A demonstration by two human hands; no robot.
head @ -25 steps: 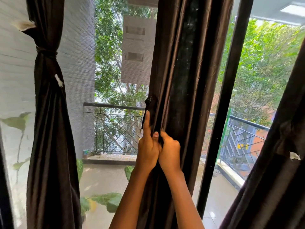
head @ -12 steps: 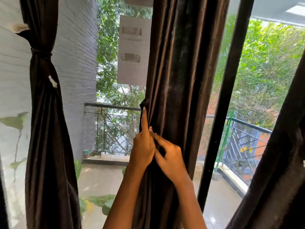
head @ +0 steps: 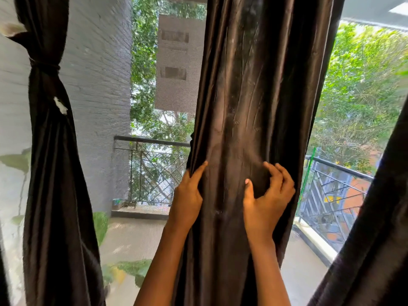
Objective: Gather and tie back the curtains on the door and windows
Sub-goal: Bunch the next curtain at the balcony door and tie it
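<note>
Left hand (head: 187, 196): lower centre of frame. Fingers wrapped round the left edge of the middle curtain, forefinger lying straight up the fabric.

Right hand (head: 266, 202): just right of the first. Fingers and thumb bent claw-like, pinching a bunch of the curtain's front face.

Middle curtain (head: 254, 89): dark brown glossy satin, hanging down the frame's centre, creased into folds between both hands.

Left curtain (head: 50, 173): same dark fabric, left of frame, cinched by a thin dark tie (head: 45, 66) at upper left.

Right curtain (head: 375, 228): lower right corner, slanting.

Beyond the glass: black metal balcony railing (head: 154, 164), centre; grey brick wall (head: 97, 74), upper left; green trees (head: 357, 89), upper right.
</note>
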